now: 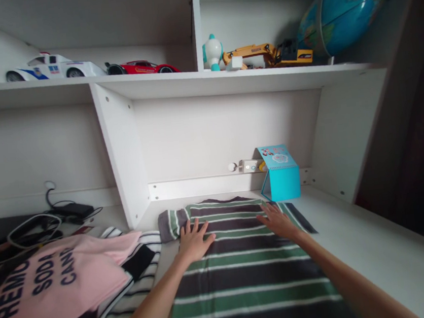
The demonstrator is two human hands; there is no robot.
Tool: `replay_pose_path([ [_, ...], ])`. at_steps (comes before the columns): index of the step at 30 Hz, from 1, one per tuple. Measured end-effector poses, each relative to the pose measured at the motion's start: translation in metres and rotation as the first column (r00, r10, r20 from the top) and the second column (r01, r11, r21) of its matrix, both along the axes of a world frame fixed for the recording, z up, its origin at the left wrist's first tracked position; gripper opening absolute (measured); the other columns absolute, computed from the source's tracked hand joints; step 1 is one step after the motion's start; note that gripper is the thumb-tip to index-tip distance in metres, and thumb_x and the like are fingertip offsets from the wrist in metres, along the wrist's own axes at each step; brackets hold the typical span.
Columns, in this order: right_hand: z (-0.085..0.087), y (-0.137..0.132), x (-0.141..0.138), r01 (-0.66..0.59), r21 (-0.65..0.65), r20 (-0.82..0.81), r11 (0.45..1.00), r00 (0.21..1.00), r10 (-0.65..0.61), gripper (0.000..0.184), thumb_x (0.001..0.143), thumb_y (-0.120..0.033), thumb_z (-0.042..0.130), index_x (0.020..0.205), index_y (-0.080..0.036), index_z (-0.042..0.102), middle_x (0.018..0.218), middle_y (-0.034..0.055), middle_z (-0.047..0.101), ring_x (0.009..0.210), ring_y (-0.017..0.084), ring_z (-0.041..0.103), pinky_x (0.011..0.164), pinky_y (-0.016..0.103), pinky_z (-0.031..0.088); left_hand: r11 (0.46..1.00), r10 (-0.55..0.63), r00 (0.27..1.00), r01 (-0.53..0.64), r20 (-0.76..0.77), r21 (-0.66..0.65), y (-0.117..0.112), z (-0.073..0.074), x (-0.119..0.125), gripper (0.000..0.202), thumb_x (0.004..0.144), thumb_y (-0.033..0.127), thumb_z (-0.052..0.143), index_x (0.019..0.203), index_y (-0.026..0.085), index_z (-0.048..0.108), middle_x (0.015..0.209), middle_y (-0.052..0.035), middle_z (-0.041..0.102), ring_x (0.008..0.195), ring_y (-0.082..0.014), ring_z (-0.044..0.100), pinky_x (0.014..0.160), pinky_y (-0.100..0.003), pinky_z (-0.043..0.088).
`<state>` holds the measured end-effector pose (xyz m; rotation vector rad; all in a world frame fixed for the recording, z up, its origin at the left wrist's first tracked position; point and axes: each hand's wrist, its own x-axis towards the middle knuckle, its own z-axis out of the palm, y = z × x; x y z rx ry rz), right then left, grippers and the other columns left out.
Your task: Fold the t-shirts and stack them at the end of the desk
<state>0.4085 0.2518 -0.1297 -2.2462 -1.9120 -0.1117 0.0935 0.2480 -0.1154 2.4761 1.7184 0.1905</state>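
On the white desk (379, 247) below the shelves, the green-and-dark striped shirt (244, 272) lies spread flat before me. Both my arms reach forward: my left hand (193, 240) and right hand (278, 220) press palms-down, fingers splayed, holding nothing, near its collar end.

Striped shirt (243, 267), green/dark/white bands, lies flat on desk, lower-center of frame; one sleeve sticks out toward upper left.

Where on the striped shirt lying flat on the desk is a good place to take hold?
Probably the folded sleeve end of the striped shirt, approached from the left: it bunches thicker beside the left hand, while the right hand rests on flat cloth.
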Motion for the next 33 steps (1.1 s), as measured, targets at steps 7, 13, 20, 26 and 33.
replay_pose_path([
  [7,-0.025,0.001,-0.008,0.021,-0.085,0.024,0.996,1.0,-0.019,0.062,0.084,-0.06,0.024,0.138,-0.03,0.024,0.144,0.0056,0.024,0.13,0.032,0.02,0.097,0.052,0.024,0.99,0.125,0.991,-0.128,-0.042,-0.068,0.008,0.02,-0.016,0.063,0.08,0.066,0.023,0.133,0.034,0.034,0.144,-0.0063,0.024,0.127,-0.0427,0.019,0.095,-0.063,0.012],
  [13,-0.023,0.002,-0.008,0.019,-0.084,0.045,0.996,0.999,-0.015,0.059,0.084,-0.057,0.024,0.137,-0.031,0.025,0.143,0.0043,0.025,0.13,0.03,0.021,0.097,0.05,0.025,0.868,0.494,0.868,-0.496,-0.042,-0.031,0.029,0.037,-0.074,0.038,0.084,0.038,0.038,0.114,0.019,0.053,0.121,-0.0166,0.051,0.109,-0.036,0.047,0.084,-0.05,0.035],
  [20,-0.022,0.002,-0.01,0.033,-0.087,0.037,0.996,0.999,-0.029,0.059,0.084,-0.059,0.023,0.137,-0.032,0.026,0.143,0.0038,0.025,0.13,0.029,0.02,0.098,0.05,0.024,0.849,0.521,0.848,-0.527,0.1,0.042,0.046,0.02,-0.097,0.047,0.079,0.037,0.049,0.122,0.019,0.043,0.12,-0.0146,0.051,0.107,-0.0313,0.049,0.08,-0.042,0.042],
  [26,-0.021,0.002,-0.01,0.041,-0.09,0.021,0.995,0.999,-0.039,0.061,0.083,-0.062,0.022,0.136,-0.032,0.026,0.143,0.0077,0.024,0.13,0.028,0.019,0.098,0.05,0.023,0.91,0.384,0.902,-0.406,0.2,0.083,0.054,0.032,-0.105,0.036,0.076,0.015,0.047,0.111,0.026,0.053,0.116,0.0011,0.058,0.107,-0.0134,0.051,0.087,-0.019,0.038],
  [33,-0.018,0.001,-0.011,0.03,-0.106,0.015,0.994,0.999,-0.029,0.062,0.083,-0.062,0.022,0.137,-0.032,0.024,0.144,0.0071,0.023,0.13,0.029,0.019,0.098,0.05,0.023,0.825,0.519,0.842,-0.538,0.144,0.171,0.037,0.041,-0.088,0.032,0.079,0.02,0.046,0.11,0.019,0.054,0.121,-0.0129,0.048,0.11,-0.0299,0.046,0.088,-0.043,0.037],
])
